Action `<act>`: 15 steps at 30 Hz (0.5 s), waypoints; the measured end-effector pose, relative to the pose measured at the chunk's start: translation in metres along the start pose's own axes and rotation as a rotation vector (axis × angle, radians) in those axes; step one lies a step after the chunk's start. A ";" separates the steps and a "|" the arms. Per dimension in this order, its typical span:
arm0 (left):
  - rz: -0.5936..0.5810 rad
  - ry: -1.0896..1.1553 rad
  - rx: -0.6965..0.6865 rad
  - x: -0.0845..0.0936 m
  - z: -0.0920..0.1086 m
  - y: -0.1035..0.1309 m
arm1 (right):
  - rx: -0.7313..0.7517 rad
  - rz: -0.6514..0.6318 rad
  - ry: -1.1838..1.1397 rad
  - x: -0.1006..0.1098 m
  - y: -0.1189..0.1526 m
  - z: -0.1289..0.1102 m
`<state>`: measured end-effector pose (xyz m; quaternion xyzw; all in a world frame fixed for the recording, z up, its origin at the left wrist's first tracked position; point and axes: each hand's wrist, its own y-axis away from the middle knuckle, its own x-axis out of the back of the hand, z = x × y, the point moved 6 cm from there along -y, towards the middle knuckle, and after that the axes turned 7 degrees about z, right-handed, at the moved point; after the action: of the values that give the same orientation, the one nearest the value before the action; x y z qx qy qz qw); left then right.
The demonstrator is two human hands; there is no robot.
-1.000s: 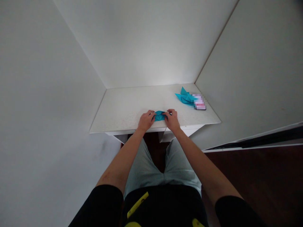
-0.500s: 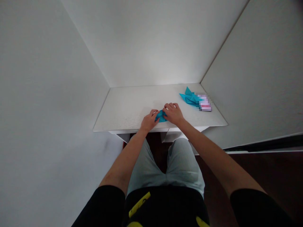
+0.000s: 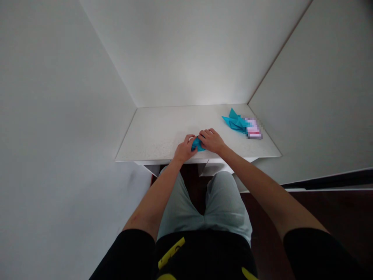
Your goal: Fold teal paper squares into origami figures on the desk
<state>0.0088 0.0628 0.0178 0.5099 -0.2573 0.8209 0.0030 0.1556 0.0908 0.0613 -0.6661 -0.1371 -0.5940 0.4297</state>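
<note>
A small folded piece of blue paper (image 3: 197, 144) lies at the front middle of the white desk, between my hands. My left hand (image 3: 184, 149) grips its left side, fingers curled over it and thumb at the near edge. My right hand (image 3: 212, 140) is closed on its right side, with bent fingers covering that part. How the paper is folded under the fingers cannot be made out.
A blue folded paper figure (image 3: 236, 121) with pointed tips lies at the desk's right, against a pixelated pink and white item (image 3: 254, 129). White walls enclose the white desk (image 3: 154, 132) at the back and both sides. My legs are below its front edge.
My right hand has shifted slightly left, and its fingers now cover more of the paper. My left hand keeps its hold. The view has shifted slightly.
</note>
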 end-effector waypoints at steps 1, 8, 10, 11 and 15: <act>-0.002 0.001 0.001 0.000 0.000 0.000 | 0.013 0.002 -0.005 0.000 0.000 0.000; 0.015 0.002 0.009 0.001 0.001 0.001 | 0.048 -0.019 -0.037 -0.002 -0.005 0.000; 0.011 0.002 0.018 0.002 0.001 0.001 | 0.051 -0.028 -0.024 -0.003 -0.006 0.000; 0.010 0.004 0.021 0.002 0.001 0.001 | 0.056 -0.029 -0.010 -0.003 -0.006 0.000; 0.015 0.009 0.033 0.003 0.002 0.001 | 0.086 0.009 0.009 0.000 -0.007 0.001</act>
<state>0.0087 0.0605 0.0201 0.5044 -0.2477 0.8271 -0.0105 0.1508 0.0957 0.0641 -0.6447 -0.1577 -0.5888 0.4613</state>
